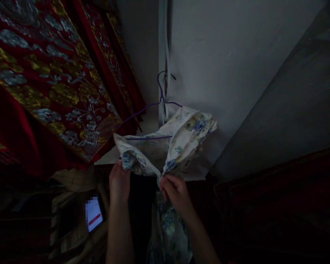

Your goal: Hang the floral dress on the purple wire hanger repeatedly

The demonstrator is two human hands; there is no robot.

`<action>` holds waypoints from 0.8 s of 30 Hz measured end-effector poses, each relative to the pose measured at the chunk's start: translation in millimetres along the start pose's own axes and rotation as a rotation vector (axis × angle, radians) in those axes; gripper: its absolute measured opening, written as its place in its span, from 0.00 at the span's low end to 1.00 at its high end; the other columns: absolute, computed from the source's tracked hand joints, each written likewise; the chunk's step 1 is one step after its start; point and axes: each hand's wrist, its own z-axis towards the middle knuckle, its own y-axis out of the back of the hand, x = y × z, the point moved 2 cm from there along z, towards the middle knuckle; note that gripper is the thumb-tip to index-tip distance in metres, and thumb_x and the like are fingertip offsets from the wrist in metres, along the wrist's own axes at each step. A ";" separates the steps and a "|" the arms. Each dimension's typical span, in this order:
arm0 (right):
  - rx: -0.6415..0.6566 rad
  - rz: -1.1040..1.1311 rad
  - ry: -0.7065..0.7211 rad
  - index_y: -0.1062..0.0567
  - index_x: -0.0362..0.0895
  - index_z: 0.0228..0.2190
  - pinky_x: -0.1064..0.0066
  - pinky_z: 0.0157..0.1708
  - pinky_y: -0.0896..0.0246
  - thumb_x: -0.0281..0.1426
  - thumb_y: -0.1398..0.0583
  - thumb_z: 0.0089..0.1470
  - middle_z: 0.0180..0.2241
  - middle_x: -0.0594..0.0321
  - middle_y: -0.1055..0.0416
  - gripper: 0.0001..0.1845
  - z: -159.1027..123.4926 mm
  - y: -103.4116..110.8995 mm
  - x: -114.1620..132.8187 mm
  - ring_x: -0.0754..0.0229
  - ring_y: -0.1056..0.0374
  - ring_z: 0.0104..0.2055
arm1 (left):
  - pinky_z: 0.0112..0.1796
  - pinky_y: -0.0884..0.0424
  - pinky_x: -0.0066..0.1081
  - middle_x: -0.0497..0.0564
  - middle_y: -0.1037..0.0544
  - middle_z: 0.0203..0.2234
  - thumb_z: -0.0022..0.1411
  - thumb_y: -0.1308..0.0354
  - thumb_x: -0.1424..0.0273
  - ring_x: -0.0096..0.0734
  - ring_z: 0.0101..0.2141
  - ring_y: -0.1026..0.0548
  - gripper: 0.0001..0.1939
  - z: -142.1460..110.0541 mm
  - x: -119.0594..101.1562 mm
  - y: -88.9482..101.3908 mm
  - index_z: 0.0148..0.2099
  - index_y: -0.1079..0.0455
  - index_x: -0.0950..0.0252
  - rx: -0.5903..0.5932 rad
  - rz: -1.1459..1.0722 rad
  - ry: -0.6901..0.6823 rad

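A white garment with blue and yellow flowers (181, 141) hangs on a thin purple wire hanger (144, 109). The hanger's hook is caught at a dark peg on the wall. One shoulder of the cloth is over the hanger's right arm; most of the left arm is bare. My left hand (120, 182) is closed on the cloth by the left shoulder, fingertips partly hidden. Lower down in the middle, my right hand (175, 191) pinches the front edge at the bottom of the V-shaped neckline. Below it, the rest of the garment drops toward me.
Red cloth with gold and silver embroidery (63, 80) covers the upper left. A pale wall (222, 73) stands behind the hanger, with a white cable strip running down it. At lower left, a phone with a lit screen (94, 214) lies on a chair-like wooden piece.
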 end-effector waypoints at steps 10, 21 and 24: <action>0.322 -0.234 -0.212 0.27 0.43 0.20 0.73 0.21 0.53 0.47 0.42 0.59 0.14 0.69 0.39 0.24 -13.0 31.2 -17.9 0.66 0.44 0.17 | 0.42 0.28 0.28 0.49 0.22 0.34 0.53 0.28 0.62 0.31 0.37 0.24 0.14 -44.6 18.2 -19.3 0.38 0.25 0.64 0.148 -0.002 -0.004; -0.028 -0.060 0.131 0.31 0.53 0.58 0.61 0.65 0.48 0.45 0.38 0.61 0.62 0.60 0.34 0.26 -9.4 47.1 -11.0 0.53 0.41 0.66 | 0.45 0.34 0.31 0.53 0.22 0.42 0.60 0.34 0.60 0.39 0.45 0.27 0.12 -79.7 29.0 -39.4 0.37 0.26 0.64 0.509 0.149 0.083; 0.116 0.037 0.072 0.30 0.53 0.58 0.57 0.67 0.51 0.51 0.42 0.63 0.62 0.58 0.32 0.27 -14.0 39.0 -16.1 0.52 0.40 0.66 | 0.47 0.34 0.32 0.53 0.23 0.46 0.64 0.37 0.60 0.41 0.47 0.27 0.11 -93.5 20.0 -50.3 0.40 0.27 0.63 0.613 0.242 0.052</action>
